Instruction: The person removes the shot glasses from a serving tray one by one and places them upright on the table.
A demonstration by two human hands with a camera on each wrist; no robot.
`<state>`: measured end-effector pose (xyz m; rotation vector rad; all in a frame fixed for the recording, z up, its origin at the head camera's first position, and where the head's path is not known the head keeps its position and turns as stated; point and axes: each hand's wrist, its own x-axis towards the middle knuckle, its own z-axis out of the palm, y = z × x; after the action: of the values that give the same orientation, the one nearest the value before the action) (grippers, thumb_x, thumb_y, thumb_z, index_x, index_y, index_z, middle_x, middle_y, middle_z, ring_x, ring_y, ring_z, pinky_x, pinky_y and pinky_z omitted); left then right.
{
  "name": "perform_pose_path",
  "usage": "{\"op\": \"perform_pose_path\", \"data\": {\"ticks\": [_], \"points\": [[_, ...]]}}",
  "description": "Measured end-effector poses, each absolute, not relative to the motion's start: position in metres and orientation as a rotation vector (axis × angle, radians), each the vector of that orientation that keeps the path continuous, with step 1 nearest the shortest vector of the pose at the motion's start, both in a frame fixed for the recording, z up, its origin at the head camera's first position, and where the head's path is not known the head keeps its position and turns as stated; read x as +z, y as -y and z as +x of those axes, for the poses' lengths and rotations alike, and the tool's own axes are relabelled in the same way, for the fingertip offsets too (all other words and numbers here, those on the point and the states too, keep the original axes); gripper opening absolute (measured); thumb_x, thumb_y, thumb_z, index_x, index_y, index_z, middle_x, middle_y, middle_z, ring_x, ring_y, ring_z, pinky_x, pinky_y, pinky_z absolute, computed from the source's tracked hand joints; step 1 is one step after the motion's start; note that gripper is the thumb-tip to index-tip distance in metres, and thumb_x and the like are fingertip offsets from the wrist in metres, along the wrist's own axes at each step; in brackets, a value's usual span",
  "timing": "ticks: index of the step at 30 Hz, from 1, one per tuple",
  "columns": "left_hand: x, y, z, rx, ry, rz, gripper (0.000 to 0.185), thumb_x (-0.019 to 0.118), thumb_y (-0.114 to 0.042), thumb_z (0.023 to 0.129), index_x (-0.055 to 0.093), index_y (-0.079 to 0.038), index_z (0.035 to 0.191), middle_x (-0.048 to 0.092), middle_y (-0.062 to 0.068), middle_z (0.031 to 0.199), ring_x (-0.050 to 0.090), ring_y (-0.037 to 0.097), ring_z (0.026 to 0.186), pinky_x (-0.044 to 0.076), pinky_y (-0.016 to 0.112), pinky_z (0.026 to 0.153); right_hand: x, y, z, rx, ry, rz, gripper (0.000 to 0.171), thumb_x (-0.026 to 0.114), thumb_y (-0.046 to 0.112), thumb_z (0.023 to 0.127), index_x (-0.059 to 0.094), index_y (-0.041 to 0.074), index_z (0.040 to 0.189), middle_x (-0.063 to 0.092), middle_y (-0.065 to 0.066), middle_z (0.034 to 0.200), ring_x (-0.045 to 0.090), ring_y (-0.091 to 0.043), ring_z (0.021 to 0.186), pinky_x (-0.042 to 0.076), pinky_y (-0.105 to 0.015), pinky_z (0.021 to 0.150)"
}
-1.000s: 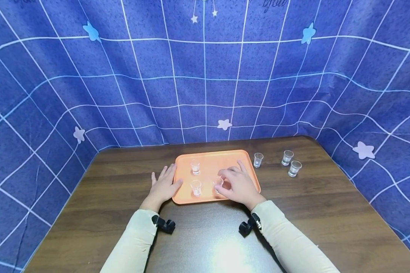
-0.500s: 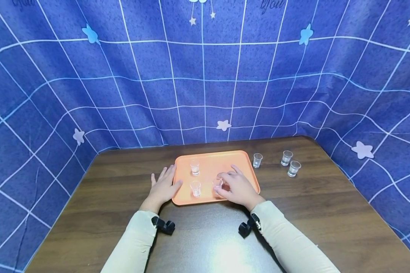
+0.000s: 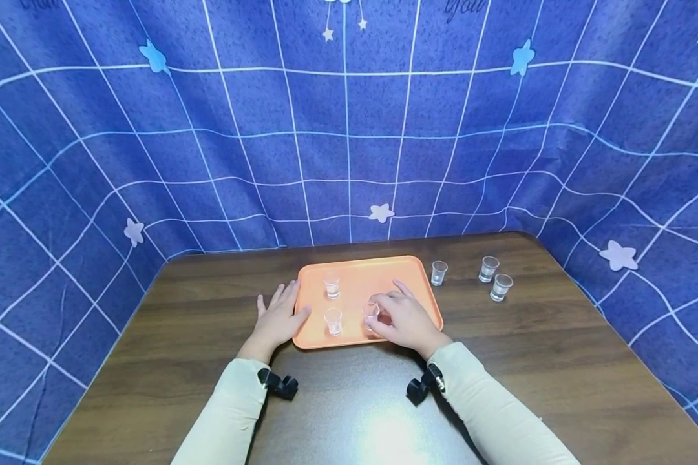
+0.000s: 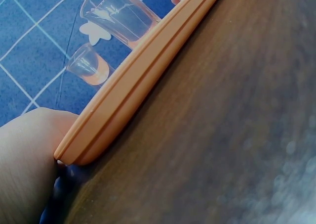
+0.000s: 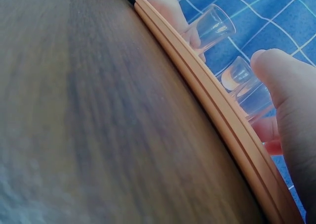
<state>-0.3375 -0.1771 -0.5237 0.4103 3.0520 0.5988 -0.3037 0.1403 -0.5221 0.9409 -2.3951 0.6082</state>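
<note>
An orange tray (image 3: 366,274) lies on the table. My left hand (image 3: 274,325) rests at its left edge, fingers extended and thumb over the rim. My right hand (image 3: 408,321) reaches over the right front part of the tray. Its thumb and fingers pinch a clear shot glass (image 3: 370,312), which stands upright and is partly hidden by them. Two more shot glasses stand on the tray's left half: a back one (image 3: 332,288) and a front one (image 3: 333,321). In the right wrist view, the held glass (image 5: 257,101) shows between thumb and fingers.
Right of the tray, one shot glass (image 3: 439,273) stands close to its edge. Farther right are two more, a back glass (image 3: 488,268) and a front glass (image 3: 501,287). A blue curtain (image 3: 349,155) hangs behind the brown wooden table (image 3: 209,284).
The raised outer finger of my right hand has shifted slightly left and lower since the first frame. Both hands otherwise keep their places, and the glasses have not visibly moved.
</note>
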Motion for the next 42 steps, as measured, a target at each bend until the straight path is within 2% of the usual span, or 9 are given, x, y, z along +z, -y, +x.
{"op": "perform_pose_path", "data": {"ticks": [14,22,31,42], "points": [[-0.525,0.177,-0.339,0.596,-3.041,0.398,0.077,0.046,-0.049,0.102,0.017,-0.012,0.163,0.022,0.013,0.167,0.011,0.036,0.155,-0.011,0.07,0.114,-0.519,-0.148,-0.303,0.587,2.377,0.899,0.042,0.073,0.043,0.087,0.071,0.008,0.111,0.072,0.006,0.08,0.069,-0.023,0.093,0.029,-0.053,0.117],[-0.525,0.177,-0.338,0.598,-3.039,0.396,0.076,0.046,-0.049,0.103,0.017,-0.012,0.163,0.022,0.013,0.167,0.01,0.036,0.155,-0.011,0.07,0.114,-0.517,-0.161,-0.307,0.596,2.341,0.843,0.037,0.075,0.039,0.086,0.072,0.008,0.106,0.07,0.006,0.073,0.069,-0.023,0.087,0.033,-0.058,0.113],[-0.526,0.178,-0.339,0.604,-3.05,0.392,0.076,0.046,-0.048,0.102,0.018,-0.012,0.163,0.023,0.013,0.167,0.011,0.035,0.155,-0.01,0.07,0.114,-0.516,-0.18,-0.31,0.57,2.366,0.731,0.035,0.071,0.041,0.087,0.073,0.011,0.104,0.07,0.007,0.074,0.069,-0.022,0.087,0.029,-0.055,0.116],[-0.53,0.18,-0.342,0.59,-3.054,0.4,0.077,0.044,-0.05,0.102,0.017,-0.013,0.163,0.021,0.012,0.167,0.01,0.035,0.155,-0.011,0.07,0.114,-0.519,-0.207,-0.316,0.559,2.238,0.66,0.036,0.075,0.038,0.083,0.073,0.007,0.101,0.069,0.002,0.071,0.067,-0.026,0.08,0.032,-0.057,0.113]]}}
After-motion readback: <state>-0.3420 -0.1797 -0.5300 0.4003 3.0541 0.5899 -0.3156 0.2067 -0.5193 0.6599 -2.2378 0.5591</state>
